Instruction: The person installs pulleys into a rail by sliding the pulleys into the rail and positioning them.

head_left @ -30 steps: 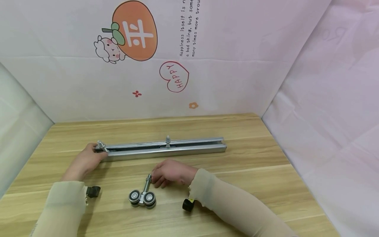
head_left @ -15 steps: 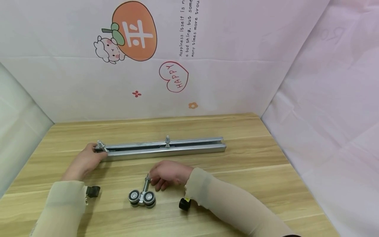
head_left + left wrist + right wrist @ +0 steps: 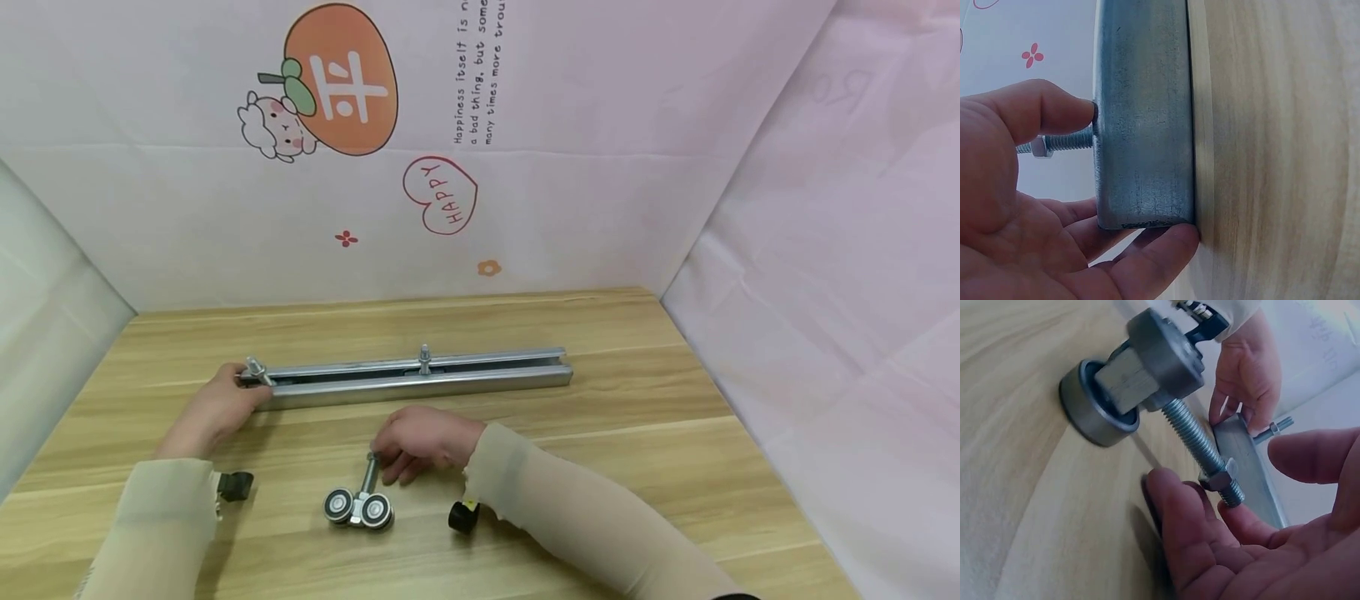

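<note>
A galvanized steel C-channel rail (image 3: pixel 420 385) lies across the table with its slot upward. My left hand (image 3: pixel 222 402) grips its left end; in the left wrist view the thumb (image 3: pixel 1063 112) presses the rail's edge beside a threaded bolt (image 3: pixel 1069 140), and the fingers curl at the end. A loose roller trolley (image 3: pixel 358 508) with black-and-silver wheels is in front of the rail, its bolt leaning up toward my right hand (image 3: pixel 427 437). In the right wrist view a finger of that hand touches the tip of the trolley's bolt (image 3: pixel 1194 437), below its nut; the thumb (image 3: pixel 1313 456) stands apart.
Two trolley bolts stick up from the rail's slot, one bolt (image 3: pixel 257 367) at the left end and another bolt (image 3: pixel 425 358) near the middle. White printed cloth (image 3: pixel 562 208) walls the wood-grain table (image 3: pixel 637 467) at the back and sides.
My right hand has shifted slightly left and toward me against the bolt's tip. The loose trolley has turned a little, so its rear wheels show less. My left hand and the rail stay put.
</note>
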The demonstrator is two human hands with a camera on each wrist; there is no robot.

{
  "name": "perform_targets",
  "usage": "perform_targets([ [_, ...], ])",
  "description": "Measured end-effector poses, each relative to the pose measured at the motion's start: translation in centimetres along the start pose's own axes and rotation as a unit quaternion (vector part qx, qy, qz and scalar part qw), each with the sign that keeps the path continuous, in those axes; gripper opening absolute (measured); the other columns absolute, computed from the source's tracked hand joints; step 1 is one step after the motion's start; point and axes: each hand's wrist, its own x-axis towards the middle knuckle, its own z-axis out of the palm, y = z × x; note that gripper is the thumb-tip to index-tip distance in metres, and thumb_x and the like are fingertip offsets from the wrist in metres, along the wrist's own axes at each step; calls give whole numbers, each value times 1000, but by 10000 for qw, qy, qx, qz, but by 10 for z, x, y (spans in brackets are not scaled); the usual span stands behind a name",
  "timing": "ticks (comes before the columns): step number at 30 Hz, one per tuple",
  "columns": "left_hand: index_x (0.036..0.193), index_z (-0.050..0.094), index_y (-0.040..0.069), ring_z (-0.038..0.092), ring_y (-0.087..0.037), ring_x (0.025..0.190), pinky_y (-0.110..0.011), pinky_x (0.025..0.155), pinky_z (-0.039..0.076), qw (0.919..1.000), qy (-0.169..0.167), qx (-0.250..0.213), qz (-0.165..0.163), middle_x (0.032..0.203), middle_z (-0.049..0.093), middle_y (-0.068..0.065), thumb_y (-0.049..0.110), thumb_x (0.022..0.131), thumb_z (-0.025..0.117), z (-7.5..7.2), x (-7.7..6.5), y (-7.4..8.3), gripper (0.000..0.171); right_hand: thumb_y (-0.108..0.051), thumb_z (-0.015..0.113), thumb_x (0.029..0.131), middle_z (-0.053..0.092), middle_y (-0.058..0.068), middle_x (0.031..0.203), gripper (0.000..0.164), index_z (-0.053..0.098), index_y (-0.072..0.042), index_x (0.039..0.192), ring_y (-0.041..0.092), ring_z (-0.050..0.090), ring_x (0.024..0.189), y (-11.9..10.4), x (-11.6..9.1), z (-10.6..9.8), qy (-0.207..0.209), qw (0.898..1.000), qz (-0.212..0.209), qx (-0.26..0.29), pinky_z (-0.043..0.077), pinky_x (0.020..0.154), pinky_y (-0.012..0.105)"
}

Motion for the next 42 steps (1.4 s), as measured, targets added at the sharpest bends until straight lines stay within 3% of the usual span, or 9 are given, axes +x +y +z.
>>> perform_targets([
  [4,150,3,-16,30,-59,129,-66,99,33,10000,-23,90,25,146,21,-46,37,100,51,-1,0,0,87,-12,58,96,69,20,94,19,67,5,98,36,71,84,-1,-2,2,-213,9970,115,732,59,70,40],
  [8,151,2,-16,28,-61,130,-68,100,32,9998,-80,196,45,146,19,-47,39,100,50,-1,0,0,89,-11,57,96,69,24,96,19,65,6,97,36,70,85,1,-2,6,-319,9868,275,1564,58,73,39],
  [12,150,2,-16,27,-61,130,-68,100,31,9996,-66,264,45,146,19,-47,39,100,49,-1,-1,0,89,-11,57,96,68,25,97,18,65,5,97,33,70,84,6,-1,10,-231,9801,289,1950,57,75,38],
  [27,151,2,-16,26,-61,131,-68,101,30,9997,-56,255,20,147,19,-46,40,100,49,-2,0,-1,89,-12,56,99,72,23,93,19,64,5,103,24,70,74,13,-1,20,-92,9824,185,1858,56,65,32],
  [32,151,3,-16,26,-62,131,-69,100,30,9995,-32,294,56,147,19,-46,40,100,49,-2,-1,0,89,-13,55,100,72,22,92,15,62,0,100,21,69,69,15,-2,22,118,9825,73,1857,55,60,29],
  [42,150,4,-17,24,-63,131,-70,101,28,9994,-65,328,74,146,19,-47,40,100,50,-3,0,0,89,-10,58,99,73,19,89,16,63,1,109,21,67,64,11,-8,16,662,9827,-231,1712,53,55,26],
])
